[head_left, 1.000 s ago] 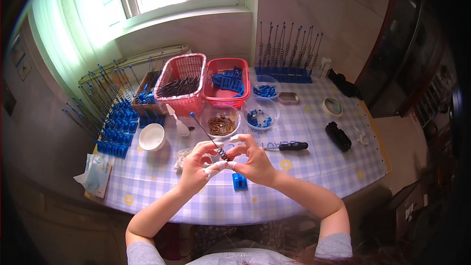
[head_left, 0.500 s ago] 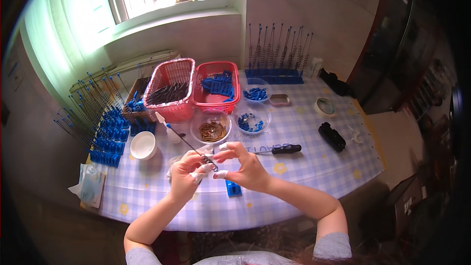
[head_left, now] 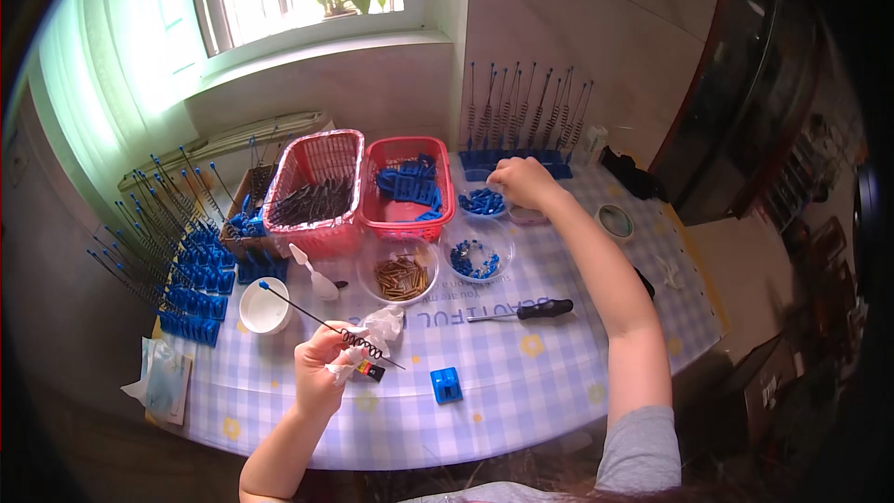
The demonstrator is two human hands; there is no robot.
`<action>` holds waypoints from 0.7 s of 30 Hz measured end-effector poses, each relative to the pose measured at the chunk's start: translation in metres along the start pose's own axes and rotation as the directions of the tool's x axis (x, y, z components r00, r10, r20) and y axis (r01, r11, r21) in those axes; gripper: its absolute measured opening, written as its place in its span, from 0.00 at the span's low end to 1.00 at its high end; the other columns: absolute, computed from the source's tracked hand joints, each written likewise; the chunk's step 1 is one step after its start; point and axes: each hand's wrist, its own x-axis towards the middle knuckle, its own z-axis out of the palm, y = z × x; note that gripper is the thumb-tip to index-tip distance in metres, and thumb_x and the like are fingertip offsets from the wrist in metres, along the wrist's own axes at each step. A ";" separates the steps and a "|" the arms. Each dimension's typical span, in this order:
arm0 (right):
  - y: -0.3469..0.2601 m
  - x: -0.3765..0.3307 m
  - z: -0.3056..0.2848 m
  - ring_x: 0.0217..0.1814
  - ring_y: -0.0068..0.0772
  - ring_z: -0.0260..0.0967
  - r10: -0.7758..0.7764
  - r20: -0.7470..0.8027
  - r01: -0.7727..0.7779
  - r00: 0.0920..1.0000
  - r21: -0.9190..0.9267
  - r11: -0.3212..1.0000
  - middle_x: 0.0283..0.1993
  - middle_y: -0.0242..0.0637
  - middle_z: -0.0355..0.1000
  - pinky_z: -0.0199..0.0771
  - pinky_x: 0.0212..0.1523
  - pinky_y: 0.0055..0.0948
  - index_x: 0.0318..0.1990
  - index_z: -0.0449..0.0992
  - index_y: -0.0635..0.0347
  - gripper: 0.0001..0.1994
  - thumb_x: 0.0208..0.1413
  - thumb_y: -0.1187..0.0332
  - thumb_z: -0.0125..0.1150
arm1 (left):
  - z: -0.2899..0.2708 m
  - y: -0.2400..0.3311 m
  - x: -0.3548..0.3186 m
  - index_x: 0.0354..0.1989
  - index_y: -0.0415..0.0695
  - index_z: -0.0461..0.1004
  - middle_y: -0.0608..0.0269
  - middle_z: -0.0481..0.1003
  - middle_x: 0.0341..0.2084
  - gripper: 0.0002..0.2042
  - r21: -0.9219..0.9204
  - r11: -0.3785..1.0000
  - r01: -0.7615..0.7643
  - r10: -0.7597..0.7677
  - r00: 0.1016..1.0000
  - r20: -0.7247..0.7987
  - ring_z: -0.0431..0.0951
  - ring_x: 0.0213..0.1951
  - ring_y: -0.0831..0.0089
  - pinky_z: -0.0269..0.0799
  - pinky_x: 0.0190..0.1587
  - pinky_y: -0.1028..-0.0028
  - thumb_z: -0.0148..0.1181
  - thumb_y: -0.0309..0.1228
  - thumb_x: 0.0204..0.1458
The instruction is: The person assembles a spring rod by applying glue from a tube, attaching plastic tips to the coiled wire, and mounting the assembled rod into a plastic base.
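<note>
Nearest, the left hand (head_left: pixel 321 374) is closed around a thin black rod (head_left: pixel 328 324) with a coiled spring near its lower end and a blue tip at its upper left; the fingers pinch it together with a scrap of white tissue (head_left: pixel 380 328) and a small dark tube, above the checked tablecloth (head_left: pixel 521 391). Just right of that hand a small blue block (head_left: pixel 446 384) lies flat on the cloth. Beyond it a screwdriver (head_left: pixel 526 311) with a black handle lies on its side, and to the left stands a white cup (head_left: pixel 264 305) with a white scoop (head_left: pixel 315 277) beside it. Further on are a clear bowl of brass pieces (head_left: pixel 400 276) and a clear bowl of blue bits (head_left: pixel 477 256). The right hand (head_left: pixel 523 182) reaches far across, fingers bunched narrow at a small dish of blue caps (head_left: pixel 481 202); whether they hold one cannot be told. Behind stand a pink basket (head_left: pixel 317 186) of dark springs and a red basket (head_left: pixel 407 184) of blue parts, with blue racks (head_left: pixel 200 270) of upright rods at the left and another rack (head_left: pixel 517 160) against the wall
</note>
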 end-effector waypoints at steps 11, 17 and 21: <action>-0.016 0.028 0.004 0.38 0.28 0.66 -0.336 0.311 0.431 0.889 -0.322 0.843 0.29 0.27 0.71 0.66 0.35 0.29 0.22 0.74 0.50 0.03 0.36 0.69 0.54 | -0.005 0.005 0.003 0.29 0.37 0.71 0.64 0.68 0.28 0.07 -0.024 0.999 0.047 -0.048 0.998 -0.045 0.69 0.32 0.77 0.63 0.38 0.78 0.56 0.18 0.38; -0.004 0.019 0.001 0.36 0.30 0.68 -0.153 0.199 0.206 0.968 -0.283 0.937 0.27 0.32 0.71 0.62 0.36 0.29 0.25 0.73 0.50 0.05 0.37 0.70 0.54 | -0.004 0.001 0.007 0.30 0.35 0.71 0.61 0.72 0.27 0.07 -0.098 0.995 0.004 -0.009 0.999 -0.050 0.71 0.29 0.78 0.66 0.35 0.80 0.56 0.18 0.40; -0.007 0.019 0.000 0.36 0.32 0.68 -0.105 0.155 0.139 0.982 -0.230 0.963 0.28 0.32 0.71 0.64 0.36 0.31 0.28 0.74 0.50 0.06 0.39 0.67 0.53 | -0.007 -0.002 0.005 0.30 0.36 0.71 0.60 0.73 0.26 0.07 -0.114 0.993 0.026 -0.034 0.997 -0.066 0.71 0.29 0.78 0.67 0.35 0.79 0.56 0.19 0.40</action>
